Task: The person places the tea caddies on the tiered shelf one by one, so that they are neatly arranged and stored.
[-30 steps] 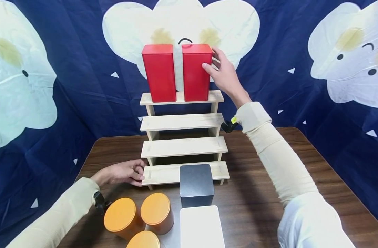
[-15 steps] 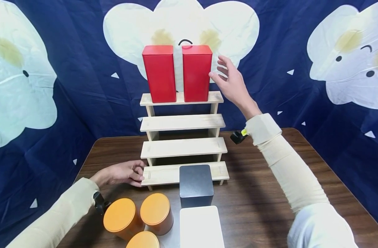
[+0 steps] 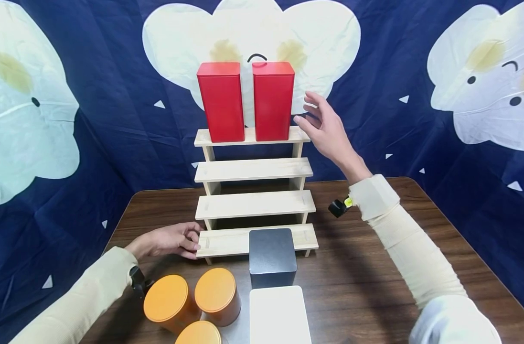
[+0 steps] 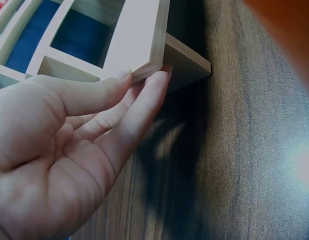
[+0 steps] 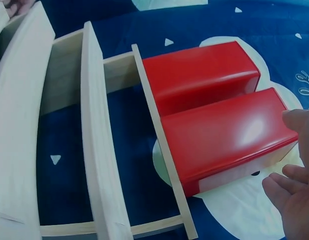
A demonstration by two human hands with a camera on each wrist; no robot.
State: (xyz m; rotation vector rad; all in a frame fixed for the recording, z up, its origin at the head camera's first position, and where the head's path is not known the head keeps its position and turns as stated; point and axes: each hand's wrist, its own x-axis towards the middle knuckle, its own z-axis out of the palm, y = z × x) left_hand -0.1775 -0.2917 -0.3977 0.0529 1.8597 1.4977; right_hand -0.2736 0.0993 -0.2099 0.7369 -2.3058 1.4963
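Note:
Two tall red tins stand side by side on the top step of a wooden stepped rack (image 3: 253, 169): a left tin (image 3: 221, 102) and a right tin (image 3: 273, 101). My right hand (image 3: 328, 129) is just to the right of the right tin, fingers spread and slightly bent, holding nothing; the right wrist view shows it beside the tin's lid end. With my left hand (image 3: 169, 240) I pinch the left end of the rack's lowest step (image 4: 137, 40) between thumb and fingers, as the left wrist view shows.
In front of the rack stand a dark grey box (image 3: 272, 253), a white box (image 3: 280, 315) and three orange round tins (image 3: 216, 291). They are on a brown wooden table (image 3: 343, 286). A dark blue cloth (image 3: 115, 95) with white cloud shapes hangs behind.
My right hand has come off the right red tin and drawn away to the right and downward. The left hand keeps its pinch on the lowest step, and both red tins stay put.

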